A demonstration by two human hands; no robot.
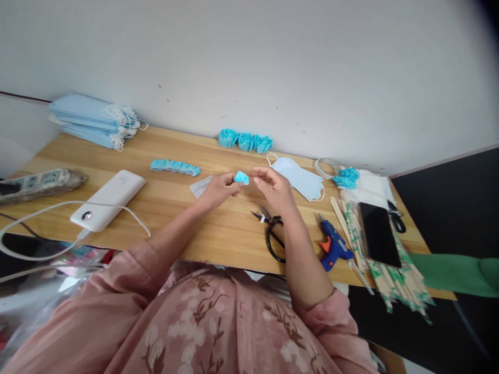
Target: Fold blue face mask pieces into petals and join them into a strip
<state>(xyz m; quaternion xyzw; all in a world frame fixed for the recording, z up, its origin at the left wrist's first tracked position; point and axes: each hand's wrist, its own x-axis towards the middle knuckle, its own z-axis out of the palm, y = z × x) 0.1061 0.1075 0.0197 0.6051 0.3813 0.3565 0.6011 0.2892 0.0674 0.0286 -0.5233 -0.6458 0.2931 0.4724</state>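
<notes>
Black-handled scissors are laid below centre on the wooden surface. At frame centre, a folded blue piece is pinched by the left hand; the right hand, loosely spread, is held just beside it. At upper centre, blue rosettes are backed by a pale wall.

Light: bright, even | shadows: soft — faint on tabletop | edges: stretched — upper-right corner dark | fine detail: slightly smeared

To your left lie a power strip and a white power bank, its cable plugged in — to your right, a black phone, screen dark.
</notes>
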